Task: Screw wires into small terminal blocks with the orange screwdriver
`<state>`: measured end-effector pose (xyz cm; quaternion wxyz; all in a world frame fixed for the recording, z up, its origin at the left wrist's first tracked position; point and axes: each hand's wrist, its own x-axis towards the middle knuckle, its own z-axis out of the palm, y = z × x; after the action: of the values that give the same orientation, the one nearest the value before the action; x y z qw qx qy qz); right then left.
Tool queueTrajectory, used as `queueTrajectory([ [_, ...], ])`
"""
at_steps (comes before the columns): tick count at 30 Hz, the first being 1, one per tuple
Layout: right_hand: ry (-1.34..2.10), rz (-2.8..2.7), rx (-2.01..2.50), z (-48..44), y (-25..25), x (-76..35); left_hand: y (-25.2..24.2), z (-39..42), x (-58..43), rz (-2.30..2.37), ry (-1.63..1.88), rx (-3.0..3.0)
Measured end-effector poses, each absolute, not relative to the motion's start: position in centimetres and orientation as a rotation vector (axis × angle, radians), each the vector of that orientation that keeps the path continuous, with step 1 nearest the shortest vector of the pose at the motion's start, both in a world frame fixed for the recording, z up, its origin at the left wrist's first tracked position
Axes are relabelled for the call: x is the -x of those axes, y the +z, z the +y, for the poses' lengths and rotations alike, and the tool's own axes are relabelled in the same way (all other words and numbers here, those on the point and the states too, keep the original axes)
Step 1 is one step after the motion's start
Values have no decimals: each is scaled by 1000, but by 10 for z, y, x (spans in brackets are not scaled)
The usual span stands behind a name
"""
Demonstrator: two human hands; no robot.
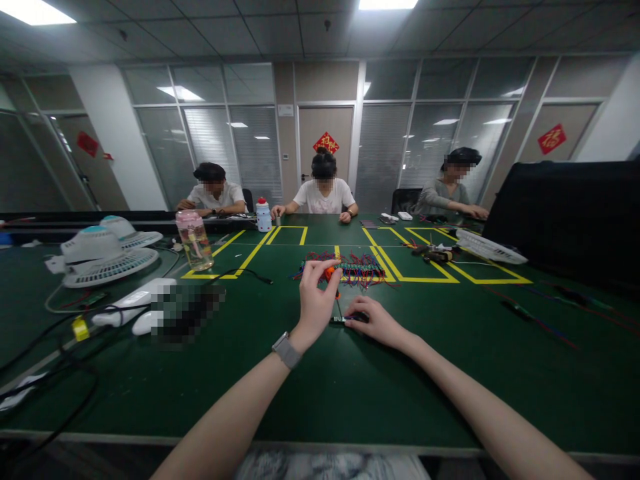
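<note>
My left hand [316, 293], with a grey watch on its wrist, is closed around the orange handle of a screwdriver [330, 272]. The screwdriver's thin dark shaft slants down to a small green circuit board [338, 320] low over the table. My right hand [369, 315] grips that board at its right end, fingers curled; dark wires seem to lie under them. Just beyond my hands is a row of several similar boards [357, 268] with red and blue wires sticking out. Whether the screwdriver tip sits in a screw is too small to tell.
The green table [280, 387] carries yellow tape outlines. White fans [110, 257], a pink-lided bottle [194, 240] and black cables [55, 353] are left. Pliers and tools [435, 252], a white keyboard [490, 247] and wired boards [520, 310] lie right. Three people sit across.
</note>
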<state>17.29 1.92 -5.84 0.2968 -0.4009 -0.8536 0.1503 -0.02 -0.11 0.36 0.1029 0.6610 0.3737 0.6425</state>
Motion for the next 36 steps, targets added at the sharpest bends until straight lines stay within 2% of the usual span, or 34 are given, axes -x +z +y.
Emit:
queueTrajectory([
  [7, 406, -2276, 1048, 19, -57, -173, 4, -1, -1, 995, 1862, -1933],
  [14, 399, -2269, 1043, 20, -58, -173, 3, 0, 0, 1120, 1862, -1942],
  [19, 410, -2278, 1054, 21, -59, -174, 0, 5, 0, 1006, 1848, -1885],
  [27, 403, -2280, 1063, 21, -59, -174, 4, 3, 2, 1130, 1862, -1947],
  [36, 401, -2277, 1051, 20, -59, -174, 2, 4, 1, 1036, 1850, -1937],
])
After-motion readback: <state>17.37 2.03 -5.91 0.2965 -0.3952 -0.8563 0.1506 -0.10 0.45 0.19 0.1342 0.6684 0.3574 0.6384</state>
